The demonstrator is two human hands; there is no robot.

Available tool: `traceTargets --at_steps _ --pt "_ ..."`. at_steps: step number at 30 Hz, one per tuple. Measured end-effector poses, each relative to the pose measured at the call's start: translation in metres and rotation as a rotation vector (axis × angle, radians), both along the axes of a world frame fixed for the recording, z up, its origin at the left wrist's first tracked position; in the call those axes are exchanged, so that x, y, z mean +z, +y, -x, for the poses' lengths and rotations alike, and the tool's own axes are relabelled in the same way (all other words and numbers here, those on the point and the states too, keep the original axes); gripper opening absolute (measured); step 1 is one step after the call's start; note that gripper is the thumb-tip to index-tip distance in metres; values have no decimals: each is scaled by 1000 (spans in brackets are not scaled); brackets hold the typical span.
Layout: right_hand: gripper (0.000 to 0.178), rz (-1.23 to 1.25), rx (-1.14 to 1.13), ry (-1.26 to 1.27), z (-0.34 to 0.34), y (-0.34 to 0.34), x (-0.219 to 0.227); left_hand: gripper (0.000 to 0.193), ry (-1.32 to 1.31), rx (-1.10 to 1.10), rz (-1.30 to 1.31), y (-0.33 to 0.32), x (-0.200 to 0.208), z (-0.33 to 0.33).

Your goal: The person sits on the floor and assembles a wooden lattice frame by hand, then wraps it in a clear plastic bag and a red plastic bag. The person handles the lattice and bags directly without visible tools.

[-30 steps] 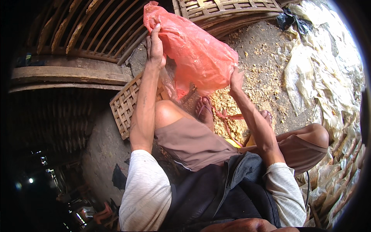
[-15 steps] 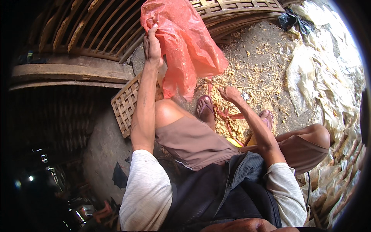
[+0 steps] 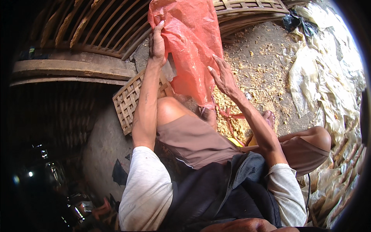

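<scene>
A thin, creased red plastic bag (image 3: 193, 42) hangs in front of me, its narrow lower end reaching down to my foot. My left hand (image 3: 157, 44) is closed on the bag's left edge, with the thumb on top and the other fingers largely hidden. At the bag's lower right edge is my right hand (image 3: 225, 77), its thumb and fingers apart. Its fingertips meet the plastic there, and no grip shows. Red plastic strips (image 3: 228, 115) lie on the yellow crumbs (image 3: 237, 129) between my feet.
A woven bamboo panel (image 3: 129, 101) rests beside my left knee. Slatted wooden racks (image 3: 104, 29) stand at the far left, and another woven frame (image 3: 251, 5) is at the back. Crumpled whitish plastic sheets (image 3: 309, 73) cover the right side. Crumbs are scattered over the ground.
My right hand has moved up from above the crumbs to the bag's right edge, and its fingers have spread. The bag now hangs straighter and narrower, while my left hand keeps hold.
</scene>
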State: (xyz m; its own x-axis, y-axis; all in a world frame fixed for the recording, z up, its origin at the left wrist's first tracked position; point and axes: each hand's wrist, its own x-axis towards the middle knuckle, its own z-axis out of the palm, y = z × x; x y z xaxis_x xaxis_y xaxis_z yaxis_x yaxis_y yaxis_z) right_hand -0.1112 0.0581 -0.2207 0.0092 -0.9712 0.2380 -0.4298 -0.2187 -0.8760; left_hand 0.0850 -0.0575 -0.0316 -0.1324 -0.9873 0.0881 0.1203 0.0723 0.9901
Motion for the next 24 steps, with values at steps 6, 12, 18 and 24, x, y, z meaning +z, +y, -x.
traceTargets --at_steps 6,12,18,24 --pt "47 477 148 -26 -19 16 72 48 49 -12 -44 -7 -6 -5" --pt "21 275 252 -60 -6 20 76 50 33 -12 -40 -4 -5 -3" --pt "29 403 304 -73 -25 21 91 53 -1 -19 -26 -8 -11 -7" --pt "30 24 385 46 -3 7 56 52 30 -30 -53 1 -2 -2"
